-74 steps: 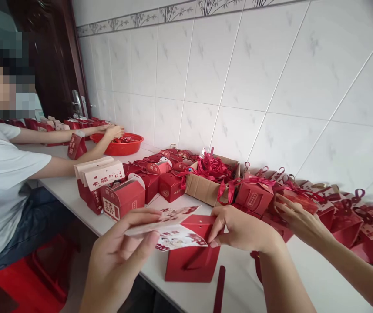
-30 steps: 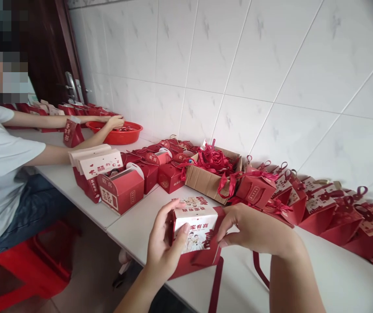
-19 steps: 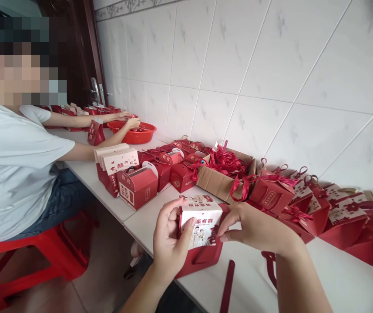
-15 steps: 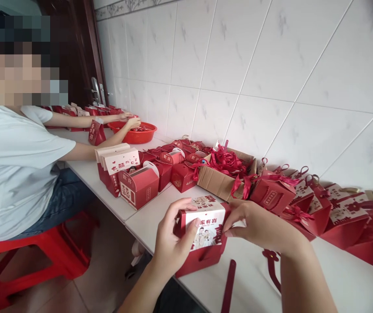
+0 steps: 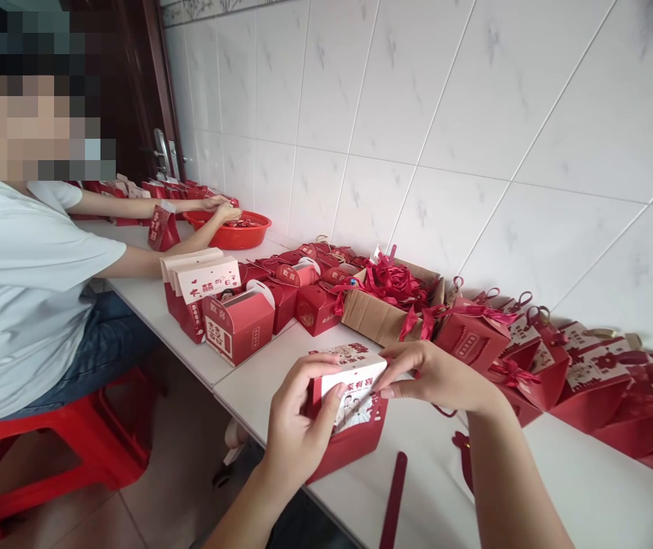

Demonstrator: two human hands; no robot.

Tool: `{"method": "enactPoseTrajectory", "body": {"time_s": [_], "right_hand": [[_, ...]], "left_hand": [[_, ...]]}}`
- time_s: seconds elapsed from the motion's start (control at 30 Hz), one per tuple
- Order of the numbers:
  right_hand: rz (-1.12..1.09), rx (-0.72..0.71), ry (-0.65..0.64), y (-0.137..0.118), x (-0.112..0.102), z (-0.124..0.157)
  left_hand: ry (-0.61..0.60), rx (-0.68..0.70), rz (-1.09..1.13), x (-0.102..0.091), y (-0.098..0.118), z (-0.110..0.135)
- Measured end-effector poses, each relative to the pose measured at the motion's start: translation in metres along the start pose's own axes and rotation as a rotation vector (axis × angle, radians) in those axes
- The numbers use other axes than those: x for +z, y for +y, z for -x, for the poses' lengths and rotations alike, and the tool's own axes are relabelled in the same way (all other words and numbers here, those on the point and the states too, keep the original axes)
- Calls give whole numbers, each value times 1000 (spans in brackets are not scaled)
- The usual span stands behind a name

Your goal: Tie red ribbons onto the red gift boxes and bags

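A red gift box (image 5: 349, 450) with a white printed flap (image 5: 354, 408) stands on the near part of the white table. My left hand (image 5: 306, 419) grips its left side, thumb pressed on the flap's front and fingers behind. At the upper right corner of the flap, my right hand (image 5: 423, 377) has its thumb and fingers pinched together; what lies between them is too small to tell. Part of a thin dark red band (image 5: 445, 412) shows below that hand. A flat dark red strip (image 5: 393, 499) lies before the box. Beside my right forearm is a red flower-ended strap (image 5: 463, 454), partly covered.
Behind the box stand a cardboard box (image 5: 383, 324) of red ribbons and several red gift boxes (image 5: 240, 328). More boxes with bows (image 5: 606, 374) line the tiled wall. At left, a seated person (image 5: 34, 282) reaches into a red basin (image 5: 246, 236).
My right hand has shifted from the box's right side up to the flap's upper corner. My left hand keeps its grip. The view has moved slightly.
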State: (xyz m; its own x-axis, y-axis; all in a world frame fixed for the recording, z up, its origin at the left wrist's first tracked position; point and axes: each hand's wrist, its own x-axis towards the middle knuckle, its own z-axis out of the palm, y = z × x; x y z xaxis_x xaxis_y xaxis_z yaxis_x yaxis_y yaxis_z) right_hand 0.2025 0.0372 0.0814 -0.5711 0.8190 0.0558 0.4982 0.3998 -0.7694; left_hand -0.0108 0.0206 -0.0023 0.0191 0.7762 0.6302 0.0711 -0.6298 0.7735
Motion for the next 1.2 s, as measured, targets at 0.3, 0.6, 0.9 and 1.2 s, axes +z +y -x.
{"method": "enactPoseTrajectory", "body": {"time_s": [0.3,0.6,0.9,1.2], "right_hand": [[-151,67,-57,3,-2,1],[-126,173,-95,9,-9,8],[122,100,-17,-8,3,-1],[110,69,-46,-4,3,-2]], "left_hand": [[36,-84,-260,-5,1,-5],[-47,-154,-84,2,3,-8],[-32,-146,-64,4,0,-11],[-55,-136,-79,2,3,-17]]}}
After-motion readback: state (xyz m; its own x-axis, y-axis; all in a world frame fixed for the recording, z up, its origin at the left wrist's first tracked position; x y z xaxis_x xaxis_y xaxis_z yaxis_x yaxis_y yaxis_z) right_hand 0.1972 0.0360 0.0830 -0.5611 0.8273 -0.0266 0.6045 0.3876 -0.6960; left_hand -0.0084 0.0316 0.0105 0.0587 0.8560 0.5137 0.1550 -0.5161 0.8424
